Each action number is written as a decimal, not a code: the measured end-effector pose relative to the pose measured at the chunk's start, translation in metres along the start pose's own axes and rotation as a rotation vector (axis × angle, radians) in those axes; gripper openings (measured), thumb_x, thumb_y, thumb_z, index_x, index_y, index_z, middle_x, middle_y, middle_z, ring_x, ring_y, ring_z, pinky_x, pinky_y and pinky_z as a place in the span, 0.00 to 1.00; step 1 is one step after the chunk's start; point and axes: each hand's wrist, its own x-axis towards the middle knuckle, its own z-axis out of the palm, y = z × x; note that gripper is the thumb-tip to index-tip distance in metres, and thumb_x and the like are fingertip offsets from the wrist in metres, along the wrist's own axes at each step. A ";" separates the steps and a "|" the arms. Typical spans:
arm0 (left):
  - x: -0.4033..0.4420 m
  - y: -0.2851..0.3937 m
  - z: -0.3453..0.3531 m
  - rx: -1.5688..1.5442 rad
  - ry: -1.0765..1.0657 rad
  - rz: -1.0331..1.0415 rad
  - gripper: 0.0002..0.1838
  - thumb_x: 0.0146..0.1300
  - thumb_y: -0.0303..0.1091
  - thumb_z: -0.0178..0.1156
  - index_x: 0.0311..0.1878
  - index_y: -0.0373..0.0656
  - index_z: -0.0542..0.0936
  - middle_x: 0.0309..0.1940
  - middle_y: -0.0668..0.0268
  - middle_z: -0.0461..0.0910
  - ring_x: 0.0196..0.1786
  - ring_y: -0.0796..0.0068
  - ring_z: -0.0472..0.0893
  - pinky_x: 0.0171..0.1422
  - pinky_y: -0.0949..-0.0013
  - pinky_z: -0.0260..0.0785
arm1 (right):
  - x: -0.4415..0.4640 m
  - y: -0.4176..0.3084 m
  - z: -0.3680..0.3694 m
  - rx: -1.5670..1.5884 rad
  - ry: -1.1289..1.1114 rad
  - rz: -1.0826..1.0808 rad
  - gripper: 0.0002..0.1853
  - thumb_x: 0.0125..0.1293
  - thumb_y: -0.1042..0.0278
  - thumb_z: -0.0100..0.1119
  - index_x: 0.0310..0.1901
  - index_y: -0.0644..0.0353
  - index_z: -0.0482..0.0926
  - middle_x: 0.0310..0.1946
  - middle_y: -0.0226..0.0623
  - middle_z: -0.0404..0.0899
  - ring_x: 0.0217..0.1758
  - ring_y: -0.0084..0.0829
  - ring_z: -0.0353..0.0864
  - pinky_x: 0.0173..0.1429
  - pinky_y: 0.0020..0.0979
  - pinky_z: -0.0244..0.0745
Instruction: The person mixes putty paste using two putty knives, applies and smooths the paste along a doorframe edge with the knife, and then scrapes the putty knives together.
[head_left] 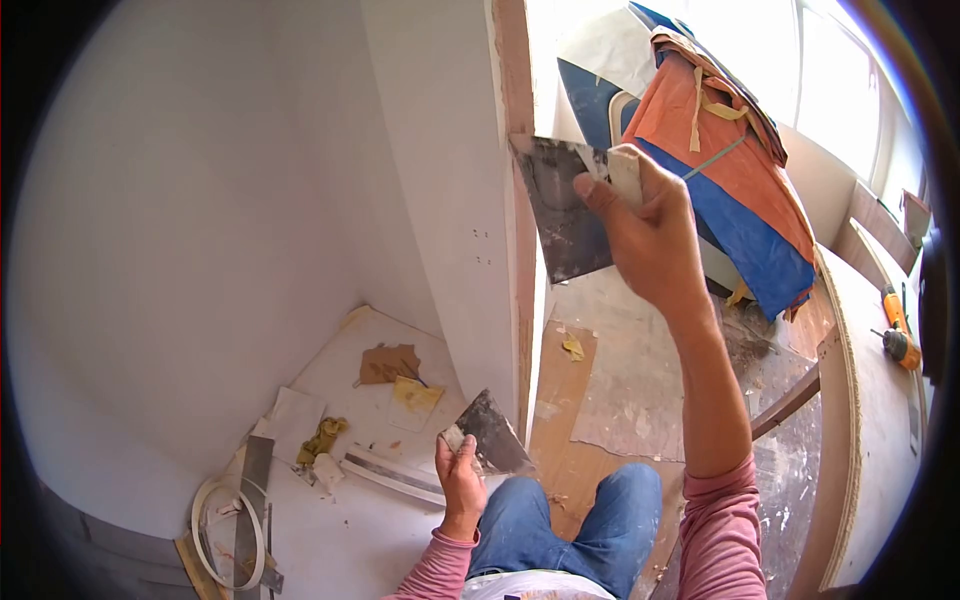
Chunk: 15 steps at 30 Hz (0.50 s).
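My right hand is closed round the pale handle of a wide, stained metal scraper. This blade's left side lies at the edge of the wall corner, in the upper middle. Lower down, my left hand grips the light handle of a second scraper, whose dark blade points up and to the right, in front of the lower wall. Fingers of both hands are wrapped round the handles and partly hidden by them.
A white coiled hose, cardboard scraps and offcuts lie at the lower left. Orange and blue sheeting covers a pile at the upper right. An orange power tool rests on a board at the right.
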 end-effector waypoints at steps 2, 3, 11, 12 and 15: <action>-0.001 0.000 -0.001 0.011 0.002 0.005 0.15 0.75 0.30 0.57 0.62 0.41 0.76 0.55 0.66 0.81 0.55 0.74 0.81 0.62 0.68 0.73 | -0.009 0.008 0.007 0.053 0.021 -0.024 0.11 0.72 0.66 0.66 0.45 0.67 0.83 0.18 0.32 0.76 0.22 0.17 0.67 0.28 0.28 0.65; -0.001 0.000 0.001 0.008 0.003 0.006 0.14 0.75 0.30 0.57 0.62 0.42 0.76 0.54 0.67 0.81 0.55 0.74 0.81 0.61 0.68 0.73 | -0.013 0.010 0.008 0.049 0.018 -0.014 0.11 0.72 0.67 0.67 0.45 0.67 0.83 0.18 0.32 0.75 0.22 0.17 0.67 0.29 0.28 0.65; -0.003 0.007 0.006 -0.066 0.006 -0.004 0.10 0.76 0.30 0.57 0.57 0.42 0.76 0.52 0.68 0.81 0.52 0.76 0.80 0.60 0.69 0.72 | -0.053 0.028 0.041 1.103 0.001 0.362 0.15 0.77 0.63 0.65 0.56 0.65 0.79 0.49 0.33 0.86 0.48 0.21 0.85 0.54 0.28 0.82; -0.003 0.008 0.006 -0.070 0.014 -0.006 0.10 0.76 0.30 0.57 0.57 0.42 0.76 0.52 0.67 0.81 0.52 0.75 0.80 0.60 0.69 0.72 | -0.059 0.034 0.050 1.188 -0.001 0.414 0.14 0.77 0.63 0.65 0.55 0.63 0.80 0.51 0.33 0.86 0.50 0.22 0.84 0.56 0.30 0.82; 0.000 0.009 0.005 -0.047 0.028 0.010 0.11 0.76 0.29 0.55 0.57 0.42 0.77 0.52 0.67 0.82 0.53 0.74 0.81 0.61 0.68 0.74 | -0.072 0.036 0.080 1.385 -0.032 0.503 0.15 0.78 0.57 0.62 0.57 0.57 0.81 0.50 0.28 0.86 0.52 0.25 0.86 0.60 0.37 0.83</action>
